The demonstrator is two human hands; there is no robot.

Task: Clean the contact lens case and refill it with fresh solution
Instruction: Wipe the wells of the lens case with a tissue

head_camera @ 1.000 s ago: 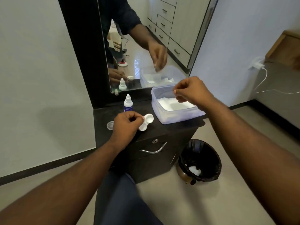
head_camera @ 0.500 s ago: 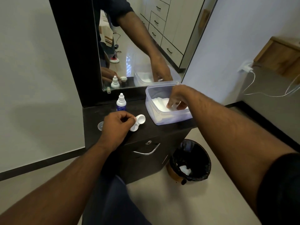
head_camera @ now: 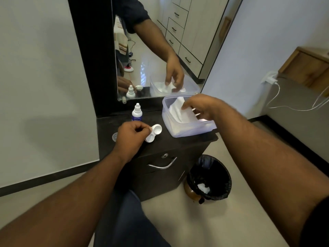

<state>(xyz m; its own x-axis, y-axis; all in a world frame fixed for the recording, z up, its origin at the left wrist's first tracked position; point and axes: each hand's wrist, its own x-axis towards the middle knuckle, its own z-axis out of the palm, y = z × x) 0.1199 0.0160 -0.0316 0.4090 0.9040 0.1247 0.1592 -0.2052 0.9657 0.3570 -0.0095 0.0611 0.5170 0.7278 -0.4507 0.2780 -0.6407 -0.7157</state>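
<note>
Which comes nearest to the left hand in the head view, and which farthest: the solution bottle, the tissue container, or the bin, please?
1. Solution bottle, just behind the left hand on the cabinet.
2. Tissue container, to its right on the cabinet top.
3. Bin, down on the floor at the right.

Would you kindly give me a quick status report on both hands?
Left hand holds lens case, wells uncapped. Right hand pinches tissue in tub. Nothing in the way.
</note>
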